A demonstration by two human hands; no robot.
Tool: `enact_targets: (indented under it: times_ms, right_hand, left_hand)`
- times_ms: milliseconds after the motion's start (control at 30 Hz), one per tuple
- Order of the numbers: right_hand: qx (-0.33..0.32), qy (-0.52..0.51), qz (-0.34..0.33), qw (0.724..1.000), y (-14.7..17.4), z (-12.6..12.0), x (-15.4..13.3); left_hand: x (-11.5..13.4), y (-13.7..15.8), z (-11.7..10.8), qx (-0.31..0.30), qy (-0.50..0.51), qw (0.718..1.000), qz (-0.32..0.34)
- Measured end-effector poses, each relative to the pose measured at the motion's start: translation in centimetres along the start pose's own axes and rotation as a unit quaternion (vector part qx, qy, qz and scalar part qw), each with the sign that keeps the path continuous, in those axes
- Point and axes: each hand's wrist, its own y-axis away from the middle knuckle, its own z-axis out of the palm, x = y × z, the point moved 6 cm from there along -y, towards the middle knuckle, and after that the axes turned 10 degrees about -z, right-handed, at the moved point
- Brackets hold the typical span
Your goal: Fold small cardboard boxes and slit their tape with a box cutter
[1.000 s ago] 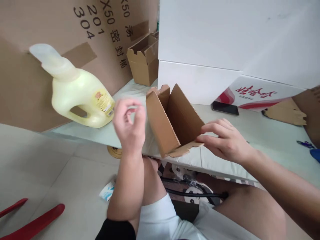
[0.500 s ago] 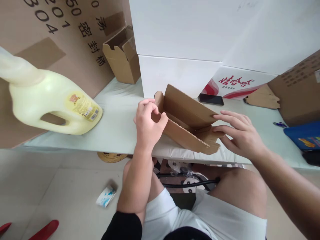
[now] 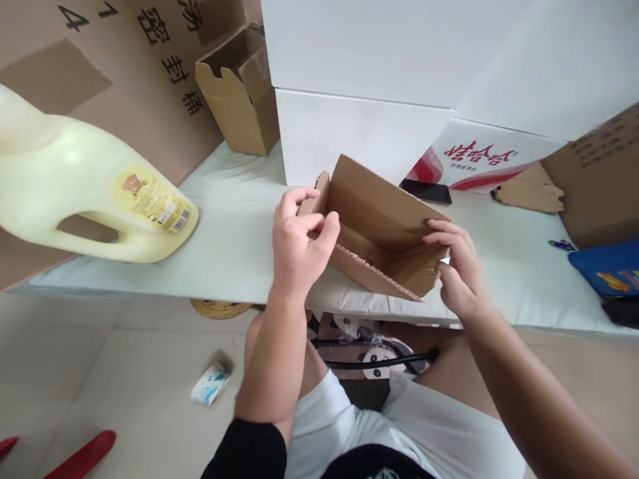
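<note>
Head view, nearest first: a pair of white fabric shorts [image 3: 324, 426] marks the seated person's lap, just below the front edge of a long surface covered in pale green sheeting [image 3: 239, 223]. Above that edge both hands are at a rectangular, open-topped brown cardboard box [image 3: 377, 213]. Left hand [image 3: 302, 246] is partly closed, fingers curled at the left end and thumb by the near wall's top edge; whether it truly pinches the board cannot be told. Right hand [image 3: 456, 266] is loosely bent around the right end, fingertips against the inside of the far wall and thumb low at the end panel, so it seems to have hold of that corner. Gripping opposite ends probably keeps the thin walls steady and standing apart, with the opening turned up toward the person. The box thus lies between the hands, its left end beside the left fingers and its right end within the right hand's reach.

Left along the surface, well apart from the box, is a pale yellow plastic jug [image 3: 110, 186] with a moulded handle. Behind the box, a flat black phone [image 3: 426, 191] lies against a white carton with red lettering [image 3: 479, 159]. Farther back on the left, a small brown cardboard box with a notched rim [image 3: 237, 110] stands close to a large brown carton [image 3: 120, 86], perhaps set aside there.
</note>
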Motion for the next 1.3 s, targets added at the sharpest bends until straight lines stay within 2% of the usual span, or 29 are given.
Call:
enact_targets:
  times_ms: [67, 200, 300, 500, 567, 667, 767, 933, 1133, 1300]
  right_hand:
    - [-0.001, -0.002, -0.005, 1.0, 0.1, 0.0, 0.1]
    - [-0.002, -0.008, -0.01, 1.0, 0.5, 0.5, 0.3]
    - [0.008, -0.013, -0.006, 1.0, 0.7, 1.1, 0.5]
    - [0.004, -0.002, 0.011, 1.0, 0.3, 2.4, 0.1]
    - [0.032, 0.0, 0.009, 0.999, 0.5, 2.5, -0.1]
    - [0.112, -0.007, 0.028, 0.993, 1.3, 2.4, 0.3]
    - [0.155, -0.056, 0.046, 0.985, 2.1, 3.0, 1.2]
    - [0.119, -0.099, 0.064, 0.986, 2.3, 3.8, 2.3]
    - [0.077, -0.156, 0.045, 0.984, 3.0, 3.6, 2.7]
    - [0.083, -0.169, 0.04, 0.981, 4.0, 4.1, 2.8]
  left_hand:
    - [0.0, 0.0, -0.5, -0.038, 0.001, 0.999, -0.003]
    - [-0.4, 0.2, -1.3, -0.178, 0.038, 0.983, -0.039]
    - [-1.0, 0.4, -1.7, -0.221, 0.058, 0.97, -0.083]
    - [-1.1, 0.2, -1.3, -0.206, 0.045, 0.973, -0.094]
    - [-0.9, 0.2, -1.2, -0.205, 0.057, 0.973, -0.088]
    - [-1.1, 0.0, -1.0, -0.205, 0.098, 0.971, -0.067]
    - [-2.2, -0.3, -0.6, -0.193, 0.125, 0.973, -0.036]
    - [-4.1, -0.8, 0.2, -0.116, 0.118, 0.986, -0.006]
    - [-4.1, -0.8, 1.4, -0.054, 0.05, 0.996, 0.04]
    - [-3.9, -0.7, 2.6, -0.015, -0.019, 0.996, 0.09]
